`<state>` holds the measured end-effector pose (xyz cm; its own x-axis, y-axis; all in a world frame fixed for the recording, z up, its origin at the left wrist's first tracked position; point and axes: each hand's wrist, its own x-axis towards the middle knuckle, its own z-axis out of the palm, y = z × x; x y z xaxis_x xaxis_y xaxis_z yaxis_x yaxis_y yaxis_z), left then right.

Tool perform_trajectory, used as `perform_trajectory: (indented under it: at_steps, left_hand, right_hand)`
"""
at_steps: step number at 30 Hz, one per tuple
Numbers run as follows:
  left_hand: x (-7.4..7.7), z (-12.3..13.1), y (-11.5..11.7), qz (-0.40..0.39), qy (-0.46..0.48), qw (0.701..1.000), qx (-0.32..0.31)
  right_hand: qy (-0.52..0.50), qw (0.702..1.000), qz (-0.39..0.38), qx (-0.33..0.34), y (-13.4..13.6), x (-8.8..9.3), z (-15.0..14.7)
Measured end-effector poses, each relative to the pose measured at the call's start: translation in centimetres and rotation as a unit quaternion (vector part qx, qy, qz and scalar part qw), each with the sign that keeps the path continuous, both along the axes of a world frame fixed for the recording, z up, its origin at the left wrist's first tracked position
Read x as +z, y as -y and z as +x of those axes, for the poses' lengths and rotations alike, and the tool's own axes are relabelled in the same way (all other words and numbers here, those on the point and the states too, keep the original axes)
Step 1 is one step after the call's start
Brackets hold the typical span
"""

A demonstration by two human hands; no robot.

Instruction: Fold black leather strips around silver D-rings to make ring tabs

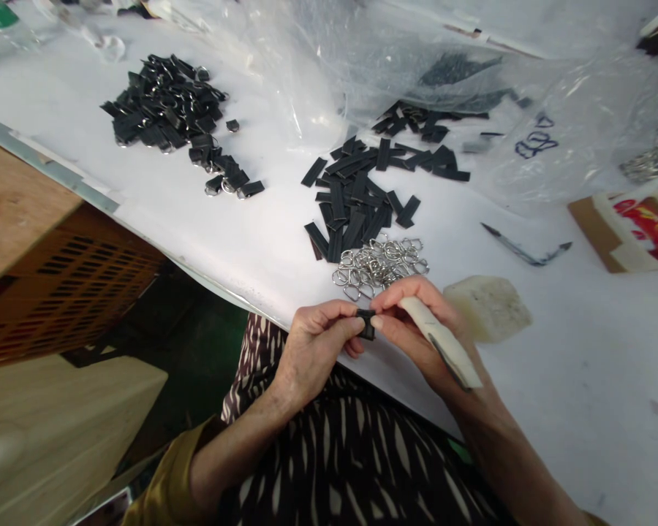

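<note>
My left hand (315,340) and my right hand (417,321) meet at the table's near edge, both pinching a small folded black strip (366,323). A white-handled tool (444,342) with a dark blade also lies in my right hand, along the palm. Just beyond my fingers sits a heap of silver metal rings (381,264). Behind the rings lies a spread of loose black strips (362,190). Far left on the table is a pile of black strips fitted with rings (167,109).
A pale wax-like block (488,307) sits right of my right hand. Metal tweezers (526,252) lie further back. Clear plastic bags (444,66) cover the far side, a cardboard box (630,226) stands at right. An orange crate (60,285) sits below the white table (224,234).
</note>
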<state>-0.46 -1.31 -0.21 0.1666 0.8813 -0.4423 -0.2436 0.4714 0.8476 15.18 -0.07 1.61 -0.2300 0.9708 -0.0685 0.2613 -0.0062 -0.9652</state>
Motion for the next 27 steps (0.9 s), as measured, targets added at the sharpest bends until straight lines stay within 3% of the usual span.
perform_trajectory:
  at_steps: [9, 14, 27]
  left_hand:
    - [0.0, -0.1, -0.1, -0.001, 0.010, 1.000, -0.005]
    - [-0.7, -0.1, -0.2, 0.011, 0.041, 0.999, 0.003]
    - [-0.8, -0.1, -0.4, -0.008, 0.068, 0.997, 0.023]
  right_hand:
    - [0.002, 1.000, -0.003, -0.021, 0.2, 0.0, -0.4]
    - [0.005, 0.999, 0.013, -0.044, 0.4, -0.2, -0.5]
    - [0.054, 0.998, 0.019, -0.036, 0.5, -0.1, -0.7]
